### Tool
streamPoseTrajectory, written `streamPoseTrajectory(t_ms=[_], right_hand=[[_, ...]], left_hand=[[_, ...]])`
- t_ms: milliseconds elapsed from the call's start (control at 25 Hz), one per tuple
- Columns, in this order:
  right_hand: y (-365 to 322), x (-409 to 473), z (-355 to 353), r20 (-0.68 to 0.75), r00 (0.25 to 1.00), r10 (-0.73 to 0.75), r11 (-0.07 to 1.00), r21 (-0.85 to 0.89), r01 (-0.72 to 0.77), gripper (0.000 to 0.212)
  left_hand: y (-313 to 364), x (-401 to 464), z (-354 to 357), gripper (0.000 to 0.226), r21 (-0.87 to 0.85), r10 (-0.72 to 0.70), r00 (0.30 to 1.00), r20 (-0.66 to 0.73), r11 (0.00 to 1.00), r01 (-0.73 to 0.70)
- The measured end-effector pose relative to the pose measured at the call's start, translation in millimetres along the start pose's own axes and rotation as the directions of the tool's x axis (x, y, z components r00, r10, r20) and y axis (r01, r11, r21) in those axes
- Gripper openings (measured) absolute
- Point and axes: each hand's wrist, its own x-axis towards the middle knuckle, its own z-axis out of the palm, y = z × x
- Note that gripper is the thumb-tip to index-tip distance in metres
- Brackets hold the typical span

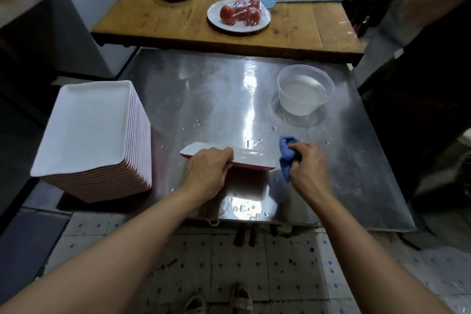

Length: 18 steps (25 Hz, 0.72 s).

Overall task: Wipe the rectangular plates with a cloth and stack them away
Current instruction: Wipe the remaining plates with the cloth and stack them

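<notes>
Rectangular white plates with red undersides form a tall stack (94, 143) at the left edge of the wet stainless-steel table (356, 166), well apart from the work area. One further rectangular white plate with a red underside (251, 160) sits near the table's centre, tilted so that its near long edge is raised and its white face turns away from the camera. The left hand (207, 173) grips this plate at its left half, fingers curled over the raised rim. Just right of the plate, the right hand (307, 160) clenches a bunched blue cloth (288, 154), which appears close to the plate's right end; contact cannot be confirmed. Farther right and far on the table stands a clear round plastic tub of water (304, 89). Water droplets lie around the plate.

Step in hand, by judgement: wiping of a single plate, with the stack holding either finished or pending pieces; which one cannot be told.

Next move calls for bringing the cloth across the plate surfaces while the left hand steadies the tilt, then carrying the plate left and aligning it squarely on the stack. The wet surface makes slipping a likely risk.
</notes>
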Motion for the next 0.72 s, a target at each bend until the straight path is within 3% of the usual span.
streamPoseTrajectory(t_ms=[160,360,520,720], right_hand=[[-27,4,-14,-0.081,0.996,-0.029,0.996,0.082,0.036,0.032],[-79,9,-35,-0.232,0.965,-0.123,0.978,0.139,0.158,0.036],[-130,16,-46,-0.211,0.916,-0.340,0.929,0.077,0.363,0.033],[-166,15,-41,-0.236,0.847,-0.476,0.877,-0.054,0.478,0.024]], left_hand=[[8,25,-32,0.007,-0.119,-0.174,0.980,-0.093,0.979,0.163],[13,35,-79,0.020,-0.503,-0.417,0.907,-0.057,0.797,0.335],[22,32,-107,0.023,-0.687,-0.467,0.884,-0.020,0.648,0.328],[31,24,-131,0.024,-0.828,-0.511,0.859,-0.013,0.487,0.277]])
